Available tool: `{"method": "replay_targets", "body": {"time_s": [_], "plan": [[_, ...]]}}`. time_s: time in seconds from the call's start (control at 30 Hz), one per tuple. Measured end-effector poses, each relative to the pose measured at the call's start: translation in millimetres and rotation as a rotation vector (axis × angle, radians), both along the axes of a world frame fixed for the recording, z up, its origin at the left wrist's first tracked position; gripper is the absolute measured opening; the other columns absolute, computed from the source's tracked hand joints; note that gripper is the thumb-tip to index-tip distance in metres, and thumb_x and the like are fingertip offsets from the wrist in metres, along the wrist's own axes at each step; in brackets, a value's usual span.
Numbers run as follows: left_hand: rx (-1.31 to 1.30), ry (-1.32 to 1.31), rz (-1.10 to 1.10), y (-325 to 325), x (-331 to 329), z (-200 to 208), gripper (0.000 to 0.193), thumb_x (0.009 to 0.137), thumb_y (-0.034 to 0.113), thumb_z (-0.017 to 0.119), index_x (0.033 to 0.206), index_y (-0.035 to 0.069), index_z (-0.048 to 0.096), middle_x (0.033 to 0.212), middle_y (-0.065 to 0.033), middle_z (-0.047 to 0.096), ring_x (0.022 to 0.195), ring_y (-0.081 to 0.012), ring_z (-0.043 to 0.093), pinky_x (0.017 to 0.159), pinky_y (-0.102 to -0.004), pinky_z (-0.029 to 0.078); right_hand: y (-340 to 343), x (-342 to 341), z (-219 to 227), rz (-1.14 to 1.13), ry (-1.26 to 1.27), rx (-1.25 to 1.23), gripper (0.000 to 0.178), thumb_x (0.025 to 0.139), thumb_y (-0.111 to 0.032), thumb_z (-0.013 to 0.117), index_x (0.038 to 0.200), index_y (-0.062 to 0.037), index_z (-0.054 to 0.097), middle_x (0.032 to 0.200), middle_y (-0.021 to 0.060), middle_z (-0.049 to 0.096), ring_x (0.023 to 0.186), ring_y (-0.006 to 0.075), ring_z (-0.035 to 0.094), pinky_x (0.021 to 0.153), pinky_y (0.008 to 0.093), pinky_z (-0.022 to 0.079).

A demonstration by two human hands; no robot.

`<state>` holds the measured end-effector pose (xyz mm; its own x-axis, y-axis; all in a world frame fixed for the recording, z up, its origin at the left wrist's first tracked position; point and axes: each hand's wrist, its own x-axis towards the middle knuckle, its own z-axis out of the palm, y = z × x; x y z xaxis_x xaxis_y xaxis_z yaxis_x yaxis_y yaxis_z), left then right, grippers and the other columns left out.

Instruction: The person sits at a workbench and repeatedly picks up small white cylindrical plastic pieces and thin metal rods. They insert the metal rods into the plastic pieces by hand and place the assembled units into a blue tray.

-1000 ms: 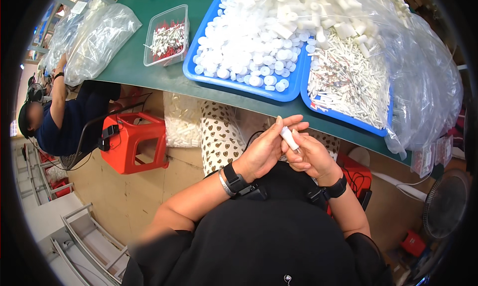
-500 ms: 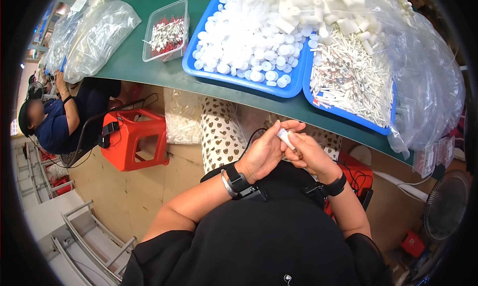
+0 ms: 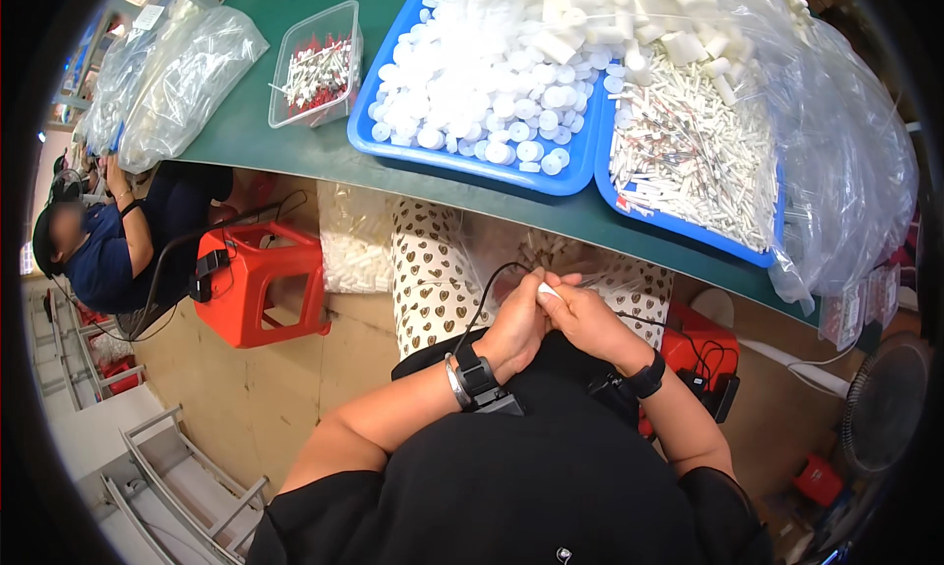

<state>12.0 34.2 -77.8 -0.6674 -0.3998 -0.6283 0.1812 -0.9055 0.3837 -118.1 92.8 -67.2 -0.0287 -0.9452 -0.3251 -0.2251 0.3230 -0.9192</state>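
Above my lap, just in front of the table edge, my left hand (image 3: 515,325) and my right hand (image 3: 592,321) are pressed together. Between their fingers is a small white plastic piece (image 3: 548,290); only its end shows, and the rest is hidden by the fingers. Both hands are closed around it, the right thumb lying against it. Beyond them on the green table (image 3: 433,179) stands a blue tray (image 3: 462,168) heaped with white discs and foam-like cylinders. To its right, another blue tray (image 3: 688,237) holds many thin white sticks.
A clear plastic box (image 3: 346,108) with red and white sticks stands left of the trays. Large clear bags (image 3: 192,88) lie on the table's far left. Below are a red stool (image 3: 221,295) and a bag of white pieces (image 3: 344,240). A seated person (image 3: 108,245) works at left; a fan (image 3: 885,408) stands at right.
My hands have drawn closer together and slightly lower. My left fingers, loosely spread before, have curled in, and the white piece is now more covered. The view has shifted slightly.
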Motion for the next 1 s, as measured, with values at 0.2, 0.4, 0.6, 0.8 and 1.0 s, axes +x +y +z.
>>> {"method": "replay_targets", "body": {"time_s": [0.2, 0.4, 0.6, 0.8, 1.0], "plan": [[0.105, -0.147, 0.033, -8.9, 18.3, -17.3, 0.048, 0.104, 0.040, 0.043, 0.134, 0.002, 0.045, 0.142, -0.0139, 0.047, 0.131, -0.0271, 0.045, 0.110, -0.0432, 0.036, -15.4, -34.6, -1.5, 0.199, 0.681, 0.236, 0.049, 0.090, -0.039, 0.064, 0.117, 0.0023, 0.061, 0.101, 0.0262, 0.067, 0.097, 0.0398, 0.065, 0.084, 0.0460, 0.051], [-0.261, -0.032, 0.028, -48.9, 35.8, 36.4, 0.026, 0.104, 0.022, 0.048, 0.119, 0.002, 0.056, 0.116, -0.0133, 0.065, 0.102, -0.0216, 0.064, 0.090, -0.0339, 0.052, -7.4, -41.7, 62.4, -0.055, 0.687, -0.421, 0.017, 0.086, -0.022, 0.072, 0.090, -0.0057, 0.067, 0.078, 0.0108, 0.069, 0.070, 0.0311, 0.066, 0.061, 0.0389, 0.050], [-1.113, -0.179, -0.027, -94.8, 18.6, 88.9, 0.018, 0.100, 0.015, 0.056, 0.111, 0.001, 0.060, 0.108, -0.0091, 0.067, 0.092, -0.0158, 0.063, 0.083, -0.0294, 0.050, -36.1, -89.7, 110.9, -0.317, 1.126, -0.637, 0.009, 0.086, -0.007, 0.066, 0.094, -0.0045, 0.065, 0.083, 0.0106, 0.063, 0.070, 0.0291, 0.064, 0.060, 0.0384, 0.049], [-2.052, -0.473, 0.044, -140.1, -17.2, 82.1, 0.023, 0.086, 0.008, 0.068, 0.109, 0.003, 0.064, 0.105, -0.0126, 0.066, 0.099, -0.0330, 0.058, 0.088, -0.0389, 0.047, -68.0, -121.7, 91.4, -0.196, 1.383, -0.568, 0.017, 0.080, -0.003, 0.064, 0.097, -0.0039, 0.063, 0.091, 0.0104, 0.061, 0.082, 0.0306, 0.063, 0.068, 0.0403, 0.051], [-2.110, -0.557, -0.072, -150.8, -40.0, 79.2, 0.022, 0.080, 0.004, 0.068, 0.102, 0.002, 0.064, 0.099, -0.0133, 0.063, 0.094, -0.0334, 0.057, 0.082, -0.0418, 0.048, -65.5, -115.4, 95.5, -0.313, 1.213, -0.730, 0.011, 0.088, -0.007, 0.064, 0.098, -0.0035, 0.060, 0.094, 0.0121, 0.064, 0.076, 0.0328, 0.064, 0.064, 0.0420, 0.050]]}}
